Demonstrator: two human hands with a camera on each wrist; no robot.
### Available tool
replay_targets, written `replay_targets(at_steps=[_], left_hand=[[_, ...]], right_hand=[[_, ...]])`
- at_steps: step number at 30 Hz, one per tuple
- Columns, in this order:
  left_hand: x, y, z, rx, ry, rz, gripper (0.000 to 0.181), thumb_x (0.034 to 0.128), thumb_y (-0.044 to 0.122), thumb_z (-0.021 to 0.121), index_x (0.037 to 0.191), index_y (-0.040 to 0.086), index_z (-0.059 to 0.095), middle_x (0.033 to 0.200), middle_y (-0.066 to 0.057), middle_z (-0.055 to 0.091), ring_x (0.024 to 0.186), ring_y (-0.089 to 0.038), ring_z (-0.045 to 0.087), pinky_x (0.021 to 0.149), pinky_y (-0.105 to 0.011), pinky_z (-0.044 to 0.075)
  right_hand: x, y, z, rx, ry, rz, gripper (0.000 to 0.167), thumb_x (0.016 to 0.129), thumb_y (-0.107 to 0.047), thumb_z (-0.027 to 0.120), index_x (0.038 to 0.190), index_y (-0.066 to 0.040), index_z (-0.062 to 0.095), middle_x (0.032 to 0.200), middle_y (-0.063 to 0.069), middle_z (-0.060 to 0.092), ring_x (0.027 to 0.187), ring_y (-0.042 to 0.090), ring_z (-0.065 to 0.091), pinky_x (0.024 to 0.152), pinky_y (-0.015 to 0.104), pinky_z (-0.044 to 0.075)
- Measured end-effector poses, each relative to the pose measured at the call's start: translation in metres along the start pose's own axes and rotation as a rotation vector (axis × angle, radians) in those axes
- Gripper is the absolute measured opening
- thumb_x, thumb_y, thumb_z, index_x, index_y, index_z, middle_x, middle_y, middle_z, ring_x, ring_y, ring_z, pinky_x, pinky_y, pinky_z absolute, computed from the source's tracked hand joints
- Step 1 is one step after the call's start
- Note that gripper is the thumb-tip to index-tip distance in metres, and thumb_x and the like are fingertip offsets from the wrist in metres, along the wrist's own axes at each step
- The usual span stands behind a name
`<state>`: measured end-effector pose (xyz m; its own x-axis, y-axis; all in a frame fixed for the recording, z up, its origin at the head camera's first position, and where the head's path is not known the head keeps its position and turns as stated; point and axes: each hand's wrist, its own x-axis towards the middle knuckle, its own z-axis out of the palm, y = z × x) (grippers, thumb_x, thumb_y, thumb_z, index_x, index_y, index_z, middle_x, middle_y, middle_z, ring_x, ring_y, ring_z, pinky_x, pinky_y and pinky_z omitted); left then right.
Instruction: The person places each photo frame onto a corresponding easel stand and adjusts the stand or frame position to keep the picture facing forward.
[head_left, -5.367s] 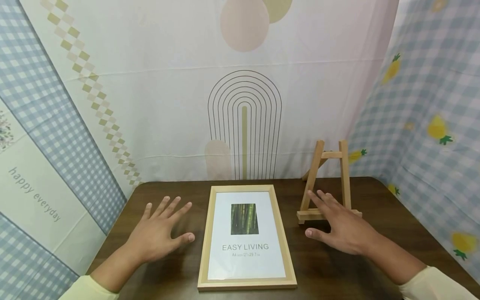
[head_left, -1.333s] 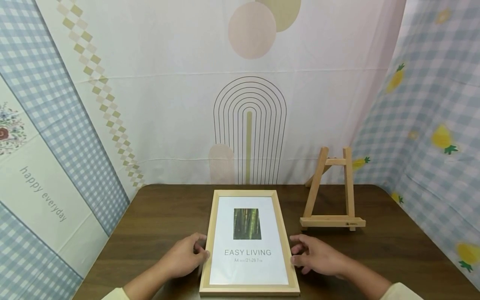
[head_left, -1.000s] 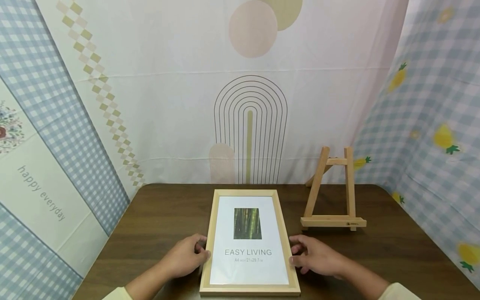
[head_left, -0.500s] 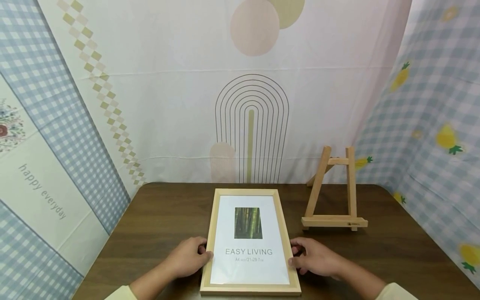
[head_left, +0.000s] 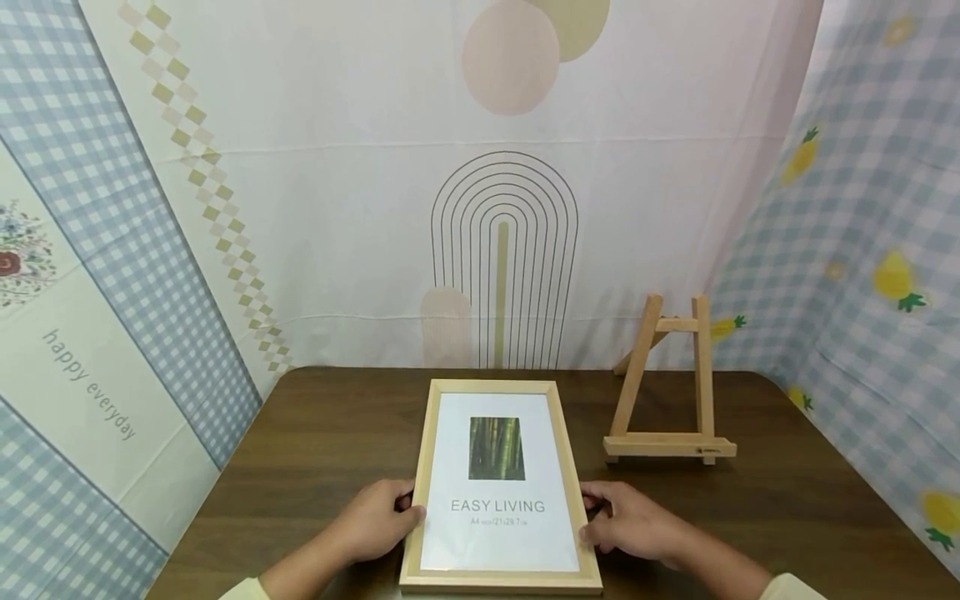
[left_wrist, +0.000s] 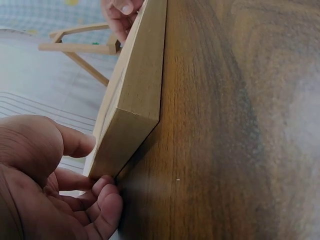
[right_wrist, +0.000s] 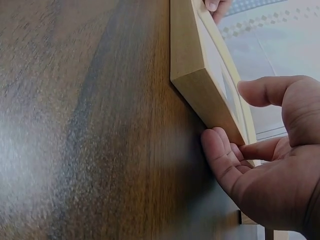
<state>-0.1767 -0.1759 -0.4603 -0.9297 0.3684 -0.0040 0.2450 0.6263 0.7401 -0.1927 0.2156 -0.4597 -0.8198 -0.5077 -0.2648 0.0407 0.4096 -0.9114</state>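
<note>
Frame point(head_left: 500, 490) is lying face up on the tabletop point(head_left: 330, 425) in front of you, between your hands, its bamboo print point(head_left: 497, 448) sitting toward the far end and its lettering point(head_left: 497, 506) reading upright from your side. You are holding it by both long sides: your left hand point(head_left: 378, 518) is curling its fingers point(left_wrist: 107, 202) against the outer side while its thumb point(left_wrist: 80, 142) is pressing over the rim point(head_left: 414, 546), and your right hand point(head_left: 637, 521) is mirroring that grip, its fingers point(right_wrist: 217, 152) bending at the lower edge. You are probably gripping opposite sides to balance the weight and leave the front uncovered. The easel point(head_left: 634, 375) is standing upright to the right, well apart from the frame and near the backdrop point(head_left: 345, 233), its ledge point(head_left: 667, 447) facing you, presumably leaving your hands room. The underside is hiding from every view, and shadow is darkening the lower edge, so you cannot tell whether fingertips are reaching beneath or any part is standing clear of the wood. The small line point(head_left: 498, 522) below the lettering is blurring, the ledge's mark point(head_left: 708, 451) is showing too tiny to read, and both sleeves point(head_left: 243, 590) are running off the head view.
</note>
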Motion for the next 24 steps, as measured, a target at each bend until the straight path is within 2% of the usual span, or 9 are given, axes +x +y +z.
replay_targets(at_steps=[2,6,9,15,20,24], left_hand=[[-0.001,-0.001,-0.001,-0.015,0.004,-0.004,0.042,0.0964,0.014,0.069,0.128,-0.013,0.064,0.083,0.002,0.062,0.072,-0.012,0.054,0.063,-0.028,0.046],[-0.001,-0.001,-0.003,-0.029,0.022,-0.029,0.047,0.0963,0.015,0.07,0.132,-0.014,0.06,0.098,-0.002,0.069,0.088,-0.017,0.059,0.078,-0.034,0.051],[-0.001,0.001,-0.003,-0.083,0.012,-0.068,0.05,0.0974,0.017,0.069,0.136,-0.012,0.058,0.1,-0.002,0.068,0.088,-0.018,0.059,0.078,-0.034,0.05],[-0.004,0.002,-0.006,-0.362,-0.064,-0.155,0.062,0.1004,0.015,0.065,0.149,-0.013,0.04,0.095,-0.008,0.065,0.069,-0.021,0.062,0.054,-0.035,0.055],[-0.006,0.002,-0.009,-0.622,-0.144,-0.23,0.071,0.1028,0.009,0.059,0.155,-0.015,0.018,0.104,-0.017,0.068,0.082,-0.033,0.071,0.064,-0.048,0.062],[-0.006,0.001,-0.011,-0.736,-0.175,-0.273,0.073,0.1019,0.004,0.058,0.157,-0.013,0.013,0.109,-0.022,0.062,0.087,-0.036,0.071,0.068,-0.051,0.062]], right_hand=[[0.0,-0.001,0.001,0.016,-0.004,0.0,0.068,0.086,-0.005,0.07,0.146,0.014,0.043,0.116,0.014,0.058,0.084,0.027,0.062,0.065,0.037,0.055],[-0.001,-0.003,0.001,0.078,-0.013,0.005,0.072,0.086,-0.006,0.068,0.149,0.014,0.039,0.12,0.016,0.058,0.09,0.027,0.064,0.07,0.038,0.057],[-0.002,-0.004,-0.001,0.161,-0.018,0.017,0.074,0.088,-0.005,0.065,0.15,0.017,0.032,0.127,0.019,0.057,0.097,0.029,0.065,0.076,0.042,0.059],[-0.003,-0.005,-0.006,0.324,-0.017,0.055,0.076,0.092,-0.002,0.063,0.153,0.017,0.022,0.139,0.026,0.052,0.105,0.035,0.066,0.084,0.049,0.059],[-0.005,-0.005,-0.011,0.389,-0.021,0.071,0.08,0.094,-0.002,0.064,0.156,0.015,0.016,0.139,0.026,0.054,0.107,0.036,0.065,0.084,0.052,0.059],[-0.005,-0.003,-0.014,0.433,-0.053,0.058,0.079,0.096,-0.001,0.062,0.156,0.013,0.013,0.136,0.024,0.057,0.109,0.039,0.064,0.086,0.053,0.058]])
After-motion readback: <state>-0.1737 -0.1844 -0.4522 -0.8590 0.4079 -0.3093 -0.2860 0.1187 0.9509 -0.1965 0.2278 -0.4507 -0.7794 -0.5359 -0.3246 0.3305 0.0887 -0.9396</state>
